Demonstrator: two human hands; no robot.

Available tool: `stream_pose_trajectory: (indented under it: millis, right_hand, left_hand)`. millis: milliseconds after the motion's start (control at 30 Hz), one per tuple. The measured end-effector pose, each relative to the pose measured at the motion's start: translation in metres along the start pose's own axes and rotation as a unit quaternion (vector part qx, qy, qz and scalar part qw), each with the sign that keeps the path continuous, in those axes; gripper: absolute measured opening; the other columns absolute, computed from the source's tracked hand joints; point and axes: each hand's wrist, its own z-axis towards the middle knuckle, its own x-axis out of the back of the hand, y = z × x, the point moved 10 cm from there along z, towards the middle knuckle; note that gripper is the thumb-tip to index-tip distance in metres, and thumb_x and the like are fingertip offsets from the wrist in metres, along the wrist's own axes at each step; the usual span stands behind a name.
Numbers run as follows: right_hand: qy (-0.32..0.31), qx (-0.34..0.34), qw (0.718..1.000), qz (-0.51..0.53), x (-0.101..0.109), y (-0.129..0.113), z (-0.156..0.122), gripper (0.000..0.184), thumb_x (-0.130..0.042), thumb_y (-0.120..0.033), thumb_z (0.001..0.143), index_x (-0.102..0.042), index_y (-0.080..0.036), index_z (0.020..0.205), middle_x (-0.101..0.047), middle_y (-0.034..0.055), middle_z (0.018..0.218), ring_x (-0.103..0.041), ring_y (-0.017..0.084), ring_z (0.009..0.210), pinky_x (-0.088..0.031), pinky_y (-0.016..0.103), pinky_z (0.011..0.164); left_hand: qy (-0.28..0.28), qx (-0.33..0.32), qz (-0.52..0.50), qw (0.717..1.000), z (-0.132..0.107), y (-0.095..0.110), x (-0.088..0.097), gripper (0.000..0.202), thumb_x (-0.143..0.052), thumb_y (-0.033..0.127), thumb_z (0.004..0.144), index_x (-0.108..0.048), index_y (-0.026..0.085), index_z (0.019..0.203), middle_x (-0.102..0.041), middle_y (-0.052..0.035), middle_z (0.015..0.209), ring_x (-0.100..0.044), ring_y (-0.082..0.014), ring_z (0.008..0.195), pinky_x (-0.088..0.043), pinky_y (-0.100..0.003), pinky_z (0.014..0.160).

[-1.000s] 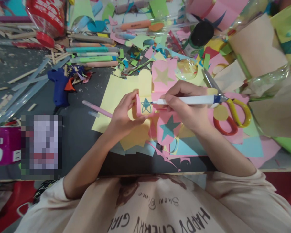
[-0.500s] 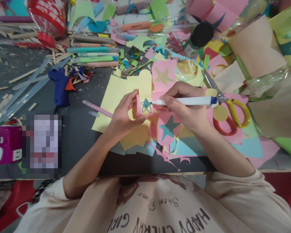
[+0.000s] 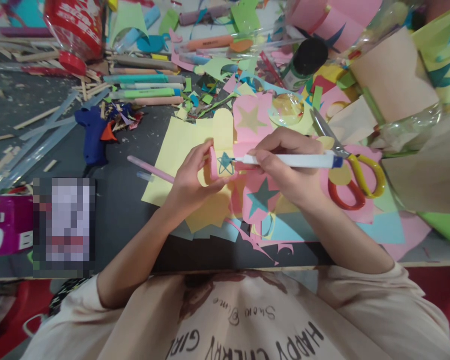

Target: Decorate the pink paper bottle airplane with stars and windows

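Observation:
My left hand pinches a small pink-and-yellow paper piece at its left and lower edges. On its yellow face is a blue-green star, filled in at the top and only outlined below. My right hand is closed round a white marker with a blue end, held nearly level. The marker's tip points left and meets the star's right side. Beneath the hands lie pink cut-outs, one with a teal star and one with a yellowish star.
Yellow-and-red-handled scissors lie right of my right hand. A blue glue gun stands left, near a pink pen. Markers, paper scraps, wooden sticks and a red-labelled bottle crowd the back. A dark-lidded jar stands at back right.
The marker's blue rear end has swung slightly down and to the right, and my right hand has shifted slightly with it. My left hand and the paper piece stay almost still.

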Motion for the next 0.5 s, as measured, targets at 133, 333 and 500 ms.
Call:
stream_pose_trajectory:
  millis: [133,333,500]
  right_hand:
    - [-0.010,0.045,0.999,-0.017,-0.007,-0.013,-0.007,0.009,-0.063,-0.020,0.091,-0.065,-0.024,0.083,-0.070,-0.0025,0.072,-0.062,0.011,0.058,-0.050,0.025,0.051]
    - [-0.036,0.095,0.992,-0.078,-0.019,-0.017,-0.014,0.015,-0.057,-0.021,0.094,-0.060,-0.024,0.080,-0.067,-0.0040,0.067,-0.061,0.011,0.058,-0.050,0.024,0.052]
    - [-0.049,0.093,0.989,-0.104,-0.022,-0.016,-0.013,0.017,-0.056,-0.020,0.095,-0.061,-0.022,0.080,-0.068,-0.0026,0.068,-0.062,0.011,0.060,-0.050,0.024,0.055]
  left_hand:
    - [0.016,-0.015,0.009,1.000,-0.001,0.000,0.002,0.067,-0.074,0.044,0.087,-0.047,0.028,0.146,-0.054,-0.0118,0.148,-0.056,-0.0327,0.137,-0.052,-0.050,0.113]
    - [0.022,-0.019,0.017,0.999,-0.002,0.001,0.004,0.064,-0.075,0.045,0.087,-0.050,0.030,0.143,-0.055,-0.0106,0.146,-0.057,-0.0315,0.134,-0.054,-0.048,0.111]
    - [0.019,-0.025,0.014,0.999,-0.001,0.003,0.003,0.063,-0.073,0.046,0.089,-0.049,0.028,0.144,-0.055,-0.0117,0.145,-0.056,-0.0316,0.135,-0.054,-0.048,0.111]
